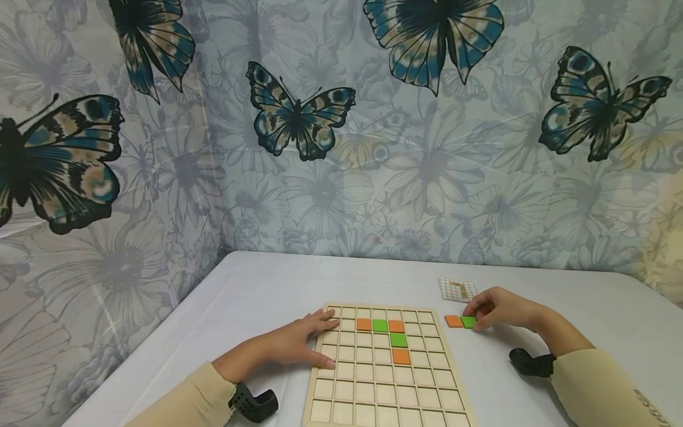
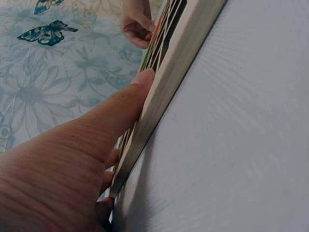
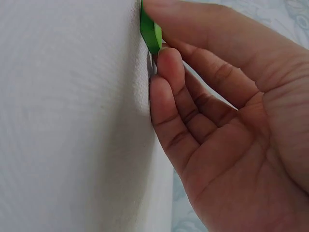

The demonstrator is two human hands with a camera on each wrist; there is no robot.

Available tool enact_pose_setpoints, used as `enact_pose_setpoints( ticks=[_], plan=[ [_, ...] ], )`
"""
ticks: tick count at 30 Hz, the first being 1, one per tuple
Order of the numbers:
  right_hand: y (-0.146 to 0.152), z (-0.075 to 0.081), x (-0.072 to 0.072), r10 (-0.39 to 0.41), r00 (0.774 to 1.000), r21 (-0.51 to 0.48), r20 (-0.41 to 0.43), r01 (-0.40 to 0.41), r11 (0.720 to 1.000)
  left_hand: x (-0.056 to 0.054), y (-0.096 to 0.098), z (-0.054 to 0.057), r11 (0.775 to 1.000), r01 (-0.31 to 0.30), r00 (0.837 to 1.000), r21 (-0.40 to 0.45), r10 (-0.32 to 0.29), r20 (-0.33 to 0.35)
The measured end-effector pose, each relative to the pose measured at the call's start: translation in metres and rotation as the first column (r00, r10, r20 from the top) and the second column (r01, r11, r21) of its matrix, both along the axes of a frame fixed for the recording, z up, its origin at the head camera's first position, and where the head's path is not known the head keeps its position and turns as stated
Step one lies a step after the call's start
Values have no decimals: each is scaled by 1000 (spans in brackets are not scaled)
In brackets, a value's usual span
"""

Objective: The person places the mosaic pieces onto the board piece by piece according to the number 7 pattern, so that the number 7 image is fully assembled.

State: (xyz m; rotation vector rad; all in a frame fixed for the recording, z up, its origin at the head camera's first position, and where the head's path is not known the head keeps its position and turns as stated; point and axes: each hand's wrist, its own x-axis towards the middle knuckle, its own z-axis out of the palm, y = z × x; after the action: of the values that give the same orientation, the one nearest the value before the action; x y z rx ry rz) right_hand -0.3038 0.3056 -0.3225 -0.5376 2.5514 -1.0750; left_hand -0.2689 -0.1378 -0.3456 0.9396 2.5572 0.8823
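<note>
A pale wooden grid board (image 1: 352, 391) lies on the table, with three orange tiles (image 1: 401, 356) and two green tiles (image 1: 398, 340) set in its squares. My left hand (image 1: 288, 341) rests on the board's left edge, fingers and thumb spread; in the left wrist view the thumb (image 2: 120, 104) presses along the rim. To the right of the board, my right hand (image 1: 504, 309) pinches a loose green tile (image 1: 468, 322) between thumb and fingers, low at the tabletop. Beside it lies a loose orange tile (image 1: 453, 321). The right wrist view shows the green tile (image 3: 151, 31) partly hidden by the thumb.
A small card (image 1: 457, 290) printed with a coloured grid lies behind the loose tiles. White cloth covers the table (image 1: 256, 279), and a butterfly-patterned curtain (image 1: 320, 196) hangs behind it. A black band with a camera mount (image 1: 256, 404) sits on each wrist.
</note>
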Motion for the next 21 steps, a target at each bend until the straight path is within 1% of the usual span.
enact_pose_setpoints(
  ticks=[10, 21],
  plan=[
    [-1, -1, -1, -8, 999, 44, -31, 9, 999, -1, -1, -2, 1000, 0, 1000, 0, 0, -3],
    [0, 2, 3, -27, 999, 45, -25, 28, 999, -2, 0, -2, 1000, -5, 1000, 0, 5, -7]
  ],
)
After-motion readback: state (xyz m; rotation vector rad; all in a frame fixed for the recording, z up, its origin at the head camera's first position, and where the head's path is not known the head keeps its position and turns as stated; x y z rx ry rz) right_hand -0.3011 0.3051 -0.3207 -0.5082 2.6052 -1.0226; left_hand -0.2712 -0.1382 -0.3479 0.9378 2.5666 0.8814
